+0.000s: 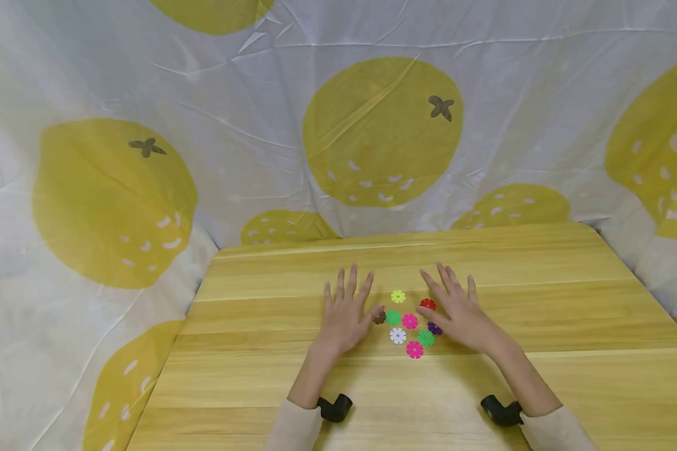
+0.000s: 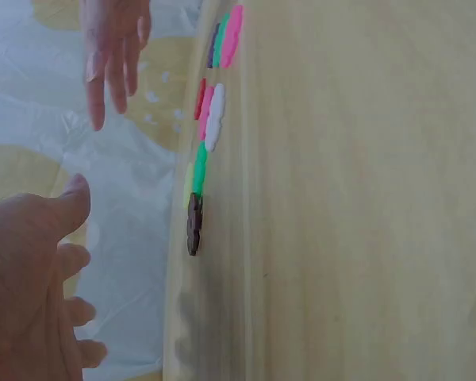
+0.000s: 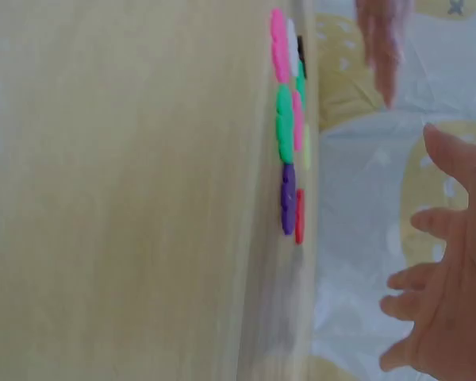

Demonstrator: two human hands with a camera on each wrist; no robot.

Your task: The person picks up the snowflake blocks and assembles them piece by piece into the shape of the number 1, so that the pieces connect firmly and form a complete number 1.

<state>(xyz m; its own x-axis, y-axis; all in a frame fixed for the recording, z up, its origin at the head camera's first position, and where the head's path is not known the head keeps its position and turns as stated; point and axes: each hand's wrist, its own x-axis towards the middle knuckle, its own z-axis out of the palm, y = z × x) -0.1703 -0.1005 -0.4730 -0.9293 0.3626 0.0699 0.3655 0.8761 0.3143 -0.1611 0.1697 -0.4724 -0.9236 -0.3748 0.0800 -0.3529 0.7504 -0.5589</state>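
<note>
Several small notched plastic discs lie flat in a loose cluster on the wooden table. A yellow disc (image 1: 398, 297) is farthest back, and a pink disc (image 1: 414, 349) is nearest the person. A white disc (image 1: 398, 336), two green ones and a second pink disc (image 1: 410, 321) lie between. My left hand (image 1: 344, 319) hovers left of the cluster, fingers spread, its thumb over the brown disc (image 2: 194, 225). On the other side my right hand (image 1: 462, 316) hovers with fingers spread, partly covering the red disc (image 1: 427, 304) and the purple disc (image 3: 288, 200). Neither hand holds anything.
The wooden table (image 1: 248, 376) extends around the discs, its far edge against a white cloth (image 1: 248, 169) printed with yellow fruit. A black wrist camera (image 1: 336, 408) sits at the left wrist, and another black camera (image 1: 501, 411) at the right.
</note>
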